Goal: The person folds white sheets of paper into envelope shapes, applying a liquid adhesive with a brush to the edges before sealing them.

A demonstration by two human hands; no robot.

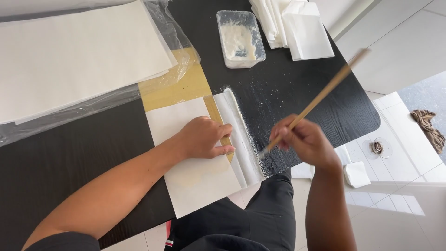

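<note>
Paper sheet: white sheet (pixel 195 179) lies flat at the near edge of our black bench (pixel 69 162), at about 6 o'clock in the view; a yellow strip (pixel 214 114) shows along its 3 o'clock side.
Folded flap: a narrow white flap (pixel 239 135) runs beside the yellow strip, its outer edge wet with white paste.
Left hand: our left hand (pixel 204 138) rests palm down on the sheet, fingers together and pressed flat, fingertips at the yellow strip.
Right hand: our right hand (pixel 304 139) is closed around a long wooden brush (pixel 316 100), pinching the handle; the bristle end touches the flap at its 5 o'clock end.
Paste tub: a clear plastic tub (pixel 240 38) with white paste stands at 12 o'clock, well apart from both hands.
Paper stacks: a big stack in a plastic sleeve (pixel 79 60) lies at 10 o'clock; folded white sheets (pixel 297 28) lie at 1 o'clock, just beside the tub.
Bench surface: paste smears (pixel 269 97) streak the black top at 3 o'clock of the flap.
</note>
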